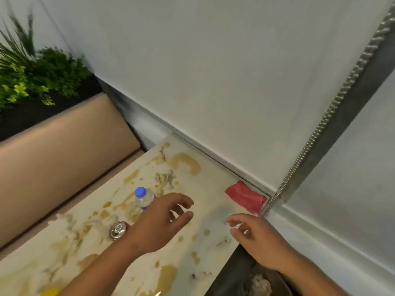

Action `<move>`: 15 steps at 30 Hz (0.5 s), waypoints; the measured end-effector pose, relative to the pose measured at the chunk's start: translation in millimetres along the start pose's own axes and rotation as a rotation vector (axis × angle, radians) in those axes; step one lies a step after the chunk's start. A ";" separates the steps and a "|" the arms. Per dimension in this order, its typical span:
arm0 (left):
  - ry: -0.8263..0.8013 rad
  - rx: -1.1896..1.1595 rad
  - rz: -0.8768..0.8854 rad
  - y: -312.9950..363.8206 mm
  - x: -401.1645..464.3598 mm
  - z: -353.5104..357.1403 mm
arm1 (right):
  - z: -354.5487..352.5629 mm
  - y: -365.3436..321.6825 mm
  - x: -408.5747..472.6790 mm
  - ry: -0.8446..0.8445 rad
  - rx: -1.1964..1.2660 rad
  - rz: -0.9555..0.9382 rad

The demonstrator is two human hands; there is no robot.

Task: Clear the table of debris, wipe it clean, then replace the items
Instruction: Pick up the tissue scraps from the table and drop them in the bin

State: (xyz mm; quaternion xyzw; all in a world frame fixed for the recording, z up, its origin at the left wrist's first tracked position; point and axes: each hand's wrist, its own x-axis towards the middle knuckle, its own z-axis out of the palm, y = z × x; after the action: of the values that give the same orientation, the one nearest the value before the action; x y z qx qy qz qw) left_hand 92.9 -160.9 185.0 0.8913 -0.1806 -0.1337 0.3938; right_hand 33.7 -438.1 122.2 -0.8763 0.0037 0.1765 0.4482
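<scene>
The pale table (211, 186) carries brown spill stains and crumpled tissue debris (164, 180). A small water bottle with a blue cap (143, 198) stands near the middle, and a drink can (118, 230) stands in front of it. A folded red cloth (245, 196) lies at the table's far right edge by the wall. My left hand (162, 221) hovers over the table just right of the bottle and can, fingers loosely curved, holding nothing. My right hand (258, 238) hangs over the right edge below the cloth, fingers relaxed and empty.
A beige padded bench (59, 165) runs along the left side, with green plants (36, 75) behind it. A white wall and a beaded blind chain (316, 133) stand to the right. Something yellow (50, 292) shows at the bottom edge. Dark floor with crumpled tissue (259, 284) lies below the table's right edge.
</scene>
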 end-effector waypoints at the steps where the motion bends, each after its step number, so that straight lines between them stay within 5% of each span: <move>1: 0.019 -0.011 -0.002 -0.4 5.3 -14.4 | 1.4 -7.6 13.2 -0.020 -0.021 -0.020; 8: 0.117 0.057 -0.023 -34.6 62.4 -94.1 | 16.3 -58.8 106.3 -0.141 -0.131 -0.075; 15: 0.065 0.164 -0.204 -144.5 151.3 -127.9 | 51.7 -69.3 202.7 -0.196 -0.213 -0.058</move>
State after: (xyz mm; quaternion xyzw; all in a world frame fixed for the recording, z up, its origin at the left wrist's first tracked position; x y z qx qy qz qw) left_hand 309.0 -51.7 145.7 0.9380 -0.0866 -0.1291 0.3098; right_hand 219.4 -325.1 85.5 -0.8973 -0.0843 0.2473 0.3559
